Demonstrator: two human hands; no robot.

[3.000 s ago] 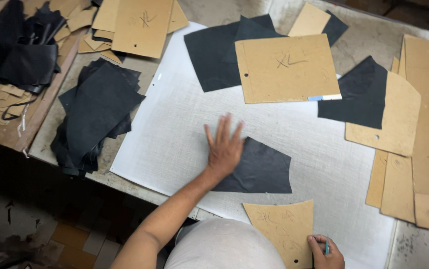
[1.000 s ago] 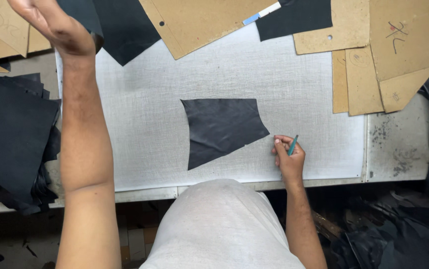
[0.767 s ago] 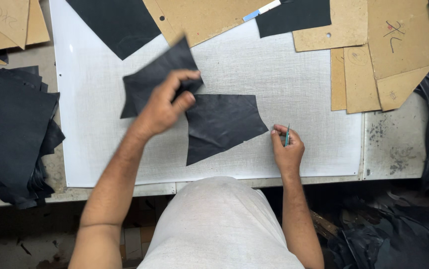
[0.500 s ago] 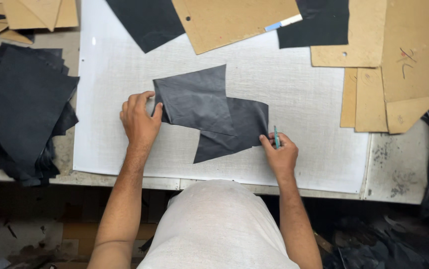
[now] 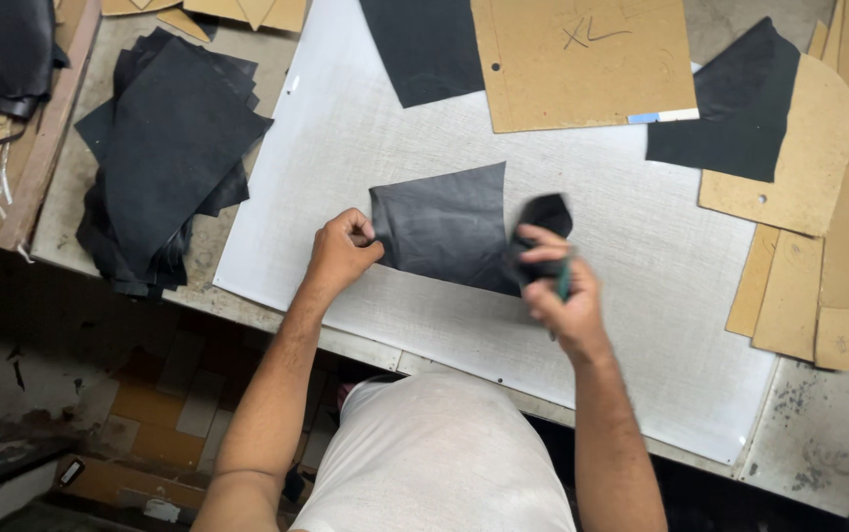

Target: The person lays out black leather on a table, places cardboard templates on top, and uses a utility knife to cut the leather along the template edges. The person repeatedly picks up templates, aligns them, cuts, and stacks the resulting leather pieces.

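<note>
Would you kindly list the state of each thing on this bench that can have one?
Dark leather piece: flat on the white cutting mat, right end lifted.
Left hand: grip pinching the piece's left edge.
Right hand: grip closed on the lifted right end, along with a green pen.
Stack of dark pieces: piled unevenly, left of the mat.
Large cardboard pattern: flat, overlapping black leather.

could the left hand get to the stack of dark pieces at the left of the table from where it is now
Probably yes. The left hand pinches the left edge of the dark piece on the white mat, and the stack of dark pieces lies just to its left on the table, with only bare mat between them.
</note>
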